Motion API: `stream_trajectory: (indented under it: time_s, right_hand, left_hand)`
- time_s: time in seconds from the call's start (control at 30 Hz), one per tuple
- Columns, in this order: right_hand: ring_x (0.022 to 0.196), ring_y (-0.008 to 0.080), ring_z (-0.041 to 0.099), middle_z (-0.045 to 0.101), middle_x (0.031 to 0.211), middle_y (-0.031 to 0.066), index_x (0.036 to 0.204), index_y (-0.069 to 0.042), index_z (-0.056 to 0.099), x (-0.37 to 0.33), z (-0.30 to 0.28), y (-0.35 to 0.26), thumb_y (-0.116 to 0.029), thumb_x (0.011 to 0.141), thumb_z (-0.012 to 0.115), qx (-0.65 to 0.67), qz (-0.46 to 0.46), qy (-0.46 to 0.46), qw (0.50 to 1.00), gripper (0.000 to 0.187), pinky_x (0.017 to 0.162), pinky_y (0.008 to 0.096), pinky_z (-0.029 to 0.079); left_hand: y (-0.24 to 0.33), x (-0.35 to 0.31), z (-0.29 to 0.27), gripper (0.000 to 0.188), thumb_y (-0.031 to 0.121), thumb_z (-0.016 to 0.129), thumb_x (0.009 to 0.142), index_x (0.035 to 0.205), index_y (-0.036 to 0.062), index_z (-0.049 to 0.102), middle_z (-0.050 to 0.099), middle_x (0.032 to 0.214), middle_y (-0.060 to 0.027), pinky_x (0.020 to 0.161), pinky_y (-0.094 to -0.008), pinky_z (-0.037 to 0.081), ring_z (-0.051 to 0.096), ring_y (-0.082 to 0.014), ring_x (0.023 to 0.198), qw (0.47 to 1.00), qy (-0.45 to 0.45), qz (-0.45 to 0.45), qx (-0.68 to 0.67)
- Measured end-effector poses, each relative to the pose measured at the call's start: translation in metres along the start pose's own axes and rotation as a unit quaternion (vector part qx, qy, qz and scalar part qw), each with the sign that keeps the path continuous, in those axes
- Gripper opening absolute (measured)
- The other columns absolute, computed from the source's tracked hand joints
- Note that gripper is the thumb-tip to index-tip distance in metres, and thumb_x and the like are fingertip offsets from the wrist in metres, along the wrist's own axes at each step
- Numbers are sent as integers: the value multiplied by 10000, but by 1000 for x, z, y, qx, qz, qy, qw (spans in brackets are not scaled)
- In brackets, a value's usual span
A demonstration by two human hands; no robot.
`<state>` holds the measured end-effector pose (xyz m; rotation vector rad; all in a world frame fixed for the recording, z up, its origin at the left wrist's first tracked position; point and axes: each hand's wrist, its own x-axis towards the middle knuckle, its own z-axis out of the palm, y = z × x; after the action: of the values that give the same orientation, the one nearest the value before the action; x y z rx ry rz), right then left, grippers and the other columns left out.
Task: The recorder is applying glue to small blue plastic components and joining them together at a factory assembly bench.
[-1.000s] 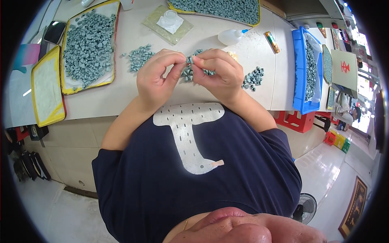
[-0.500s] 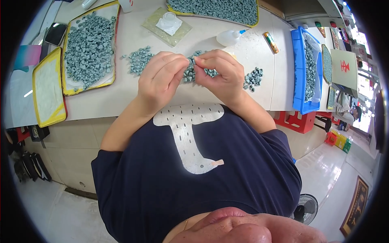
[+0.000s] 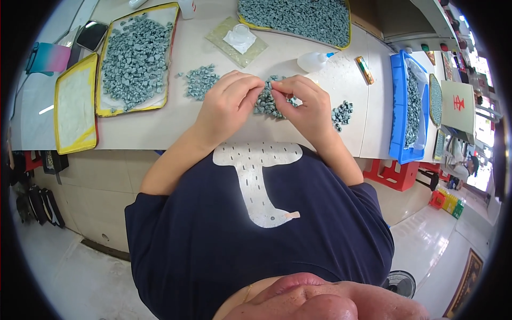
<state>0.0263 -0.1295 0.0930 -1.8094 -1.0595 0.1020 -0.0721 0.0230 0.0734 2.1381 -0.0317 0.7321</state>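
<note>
My left hand (image 3: 226,109) and my right hand (image 3: 306,106) meet tip to tip above the table, each with thumb and forefinger pinched. A small grey-green stone (image 3: 268,85) shows between the fingertips; its outline blends with the stones behind it. Directly beneath and behind the fingers lies a pile of grey-green stones (image 3: 268,104), partly covered by my right hand. Another loose pile of paler stones (image 3: 200,81) is left of my left hand. Darker, shinier stones (image 3: 342,114) form a small heap right of my right hand.
Yellow-edged trays of stones stand at the left (image 3: 133,61) and far side (image 3: 293,20). A bare yellow-edged tray (image 3: 76,104) adjoins the left one. Beyond my hands are a plastic bag (image 3: 224,38), a white bottle (image 3: 312,62) and a small tube (image 3: 365,70). A blue crate (image 3: 398,106) stands right.
The whole table has shifted slightly right and down in the view. Both hands stay together over the middle pile, their fingertips still pinched, with the gap between them a little narrower.
</note>
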Motion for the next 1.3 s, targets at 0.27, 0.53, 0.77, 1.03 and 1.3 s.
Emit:
stream_trajectory:
  time_s: [0.27, 0.53, 0.77, 1.03, 1.3]
  right_hand:
    - [652, 150, 602, 659, 748, 77, 884, -6, 698, 2, -52, 13, -96, 782, 707, -99, 159, -180, 966, 137, 557, 262, 466]
    - [671, 149, 591, 650, 757, 72, 931, 12, 670, 14, -59, 44, -227, 763, 764, -234, 289, -75, 925, 307, 618, 271, 469]
    - [751, 143, 593, 647, 866, 94, 975, 14, 628, 18, -34, 64, -299, 734, 798, -153, 190, -5, 970, 431, 678, 292, 476]
    - [798, 123, 594, 639, 962, 77, 1139, 15, 518, 5, -27, 64, -158, 855, 691, 44, 203, 40, 977, 375, 702, 256, 487]
    - [756, 114, 575, 600, 950, 59, 1130, 7, 513, 7, -24, 49, -40, 845, 665, -50, -5, 3, 999, 326, 654, 226, 485]
  left_hand:
    - [-13, -10, -7, 134, 28, 662, 777, 904, -1, 628, 637, 861, -119, 712, -372, 494, 607, -306, 807, 995, -70, -64, 28]
    - [-38, -2, -19, 153, 29, 657, 776, 925, -3, 652, 605, 876, -120, 734, -379, 475, 572, -308, 832, 943, 14, -122, 310]
    - [-47, -9, -13, 184, 6, 623, 754, 934, -10, 651, 593, 925, -118, 740, -380, 476, 565, -302, 848, 940, -32, -143, 307]
    - [-45, -6, -8, 161, -6, 597, 775, 929, -6, 642, 589, 877, -109, 727, -363, 481, 573, -301, 826, 950, -17, -73, 304]
    - [-23, 4, -5, 128, 80, 563, 916, 964, -25, 617, 623, 863, -107, 670, -300, 493, 617, -214, 778, 975, 2, -207, -83]
